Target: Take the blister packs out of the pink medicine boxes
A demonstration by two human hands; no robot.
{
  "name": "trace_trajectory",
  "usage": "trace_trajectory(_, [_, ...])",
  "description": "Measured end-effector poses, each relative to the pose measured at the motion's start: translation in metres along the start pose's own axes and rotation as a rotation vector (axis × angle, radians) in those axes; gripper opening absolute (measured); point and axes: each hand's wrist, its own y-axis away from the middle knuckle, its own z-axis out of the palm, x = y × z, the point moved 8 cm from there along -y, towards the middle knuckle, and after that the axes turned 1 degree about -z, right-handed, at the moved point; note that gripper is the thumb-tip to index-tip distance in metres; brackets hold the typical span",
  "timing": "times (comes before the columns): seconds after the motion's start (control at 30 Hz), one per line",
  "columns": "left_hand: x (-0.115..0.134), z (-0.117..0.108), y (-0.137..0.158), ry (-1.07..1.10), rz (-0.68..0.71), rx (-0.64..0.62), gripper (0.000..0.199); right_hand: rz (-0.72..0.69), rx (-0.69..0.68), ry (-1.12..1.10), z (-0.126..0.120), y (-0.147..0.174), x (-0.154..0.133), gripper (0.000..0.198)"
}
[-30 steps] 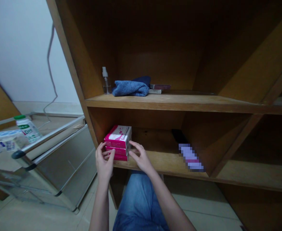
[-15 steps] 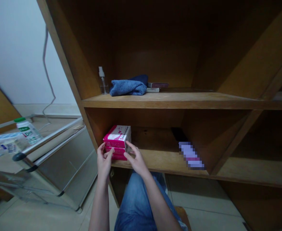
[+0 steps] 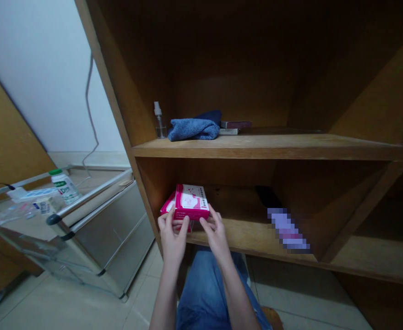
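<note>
Head view: the top pink box is pinched between the left hand and the right hand, turned crosswise above the stack on the lower shelf.

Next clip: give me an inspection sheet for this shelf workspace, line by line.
Surface: lower wooden shelf, front edge bare.
Job's things: pink box held over another pink box beneath it.
Clutter: blue towel, spray bottle and flat boxes on the upper shelf; blurred item on the lower one.
Grips: left hand and right hand pinch the top box's front edge.
Cables: one cable hangs down the wall.
Surroundings: metal cart with a white bottle.
</note>
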Motion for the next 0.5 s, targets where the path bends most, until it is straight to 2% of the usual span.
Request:
trace_trajectory(0.13, [0.033, 0.022, 0.015, -0.077, 0.119, -0.085, 0.051, 0.083, 0.117, -0.072, -0.026, 0.002, 0.004, 0.06])
trace_trajectory(0.23, [0.052, 0.04, 0.029, -0.093, 0.202, -0.127, 0.049, 0.101, 0.177, -0.089, -0.05, 0.003, 0.004, 0.051])
trace_trajectory(0.33, [0.052, 0.062, 0.042, -0.041, 0.201, -0.218, 0.051, 0.101, 0.276, -0.045, -0.081, 0.003, 0.006, 0.043])
trace_trajectory(0.5, [0.032, 0.088, 0.058, 0.038, 0.123, -0.328, 0.053, 0.082, 0.398, 0.024, -0.118, 0.003, 0.012, 0.041])
